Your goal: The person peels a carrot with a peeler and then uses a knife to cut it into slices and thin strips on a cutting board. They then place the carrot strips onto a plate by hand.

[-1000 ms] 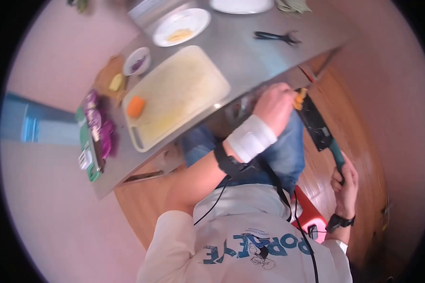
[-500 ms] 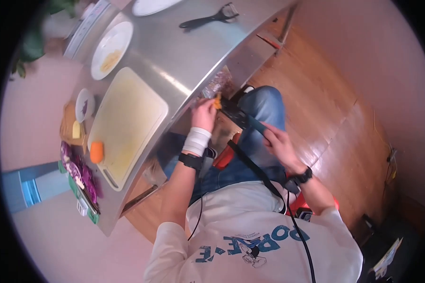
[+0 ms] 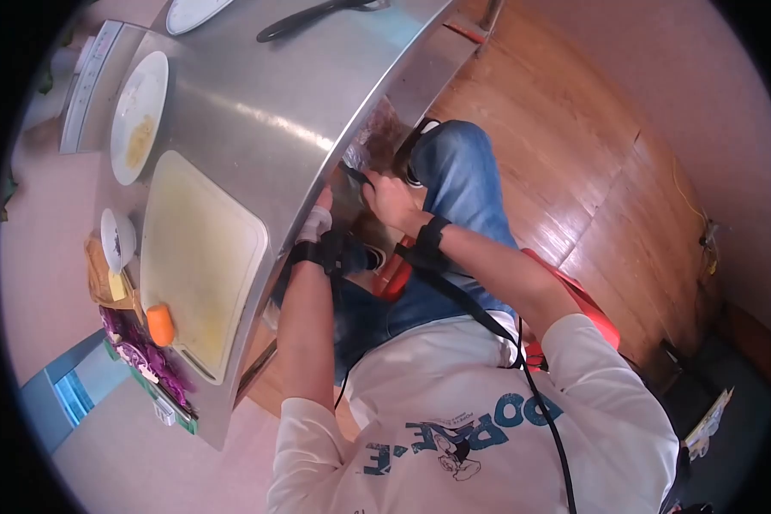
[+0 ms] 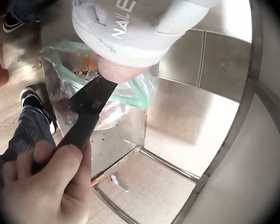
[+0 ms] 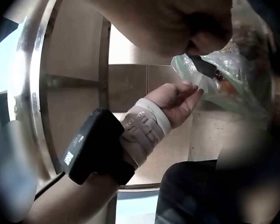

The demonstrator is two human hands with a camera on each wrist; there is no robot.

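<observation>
Below the table edge, my right hand [image 3: 391, 201] grips the handle of a black-bladed kitchen knife [image 4: 93, 95]. The blade points down over a clear plastic bag [image 4: 142, 93] with green edges and orange scraps [image 4: 87, 63] inside. My left hand [image 5: 175, 102], with a white wristband [image 5: 147, 130], is beside the blade, its fingers loosely extended and nothing seen in them. In the left wrist view the blade's tip reaches the visible part of that hand. The table edge partly covers the left hand in the head view.
On the steel table [image 3: 231, 77] lie a cutting board [image 3: 199, 248], a carrot piece [image 3: 160, 325], purple cabbage [image 3: 150, 355], a small bowl [image 3: 117, 242], a plate with pale shreds [image 3: 128, 111] and a black-handled peeler [image 3: 304, 19]. A red stool [image 3: 587, 308] is under me.
Both hands have moved left and down under the table edge with the knife, over the bag. The orange scraps earlier seen at the left fingers and blade no longer show there. The head view has swung.
</observation>
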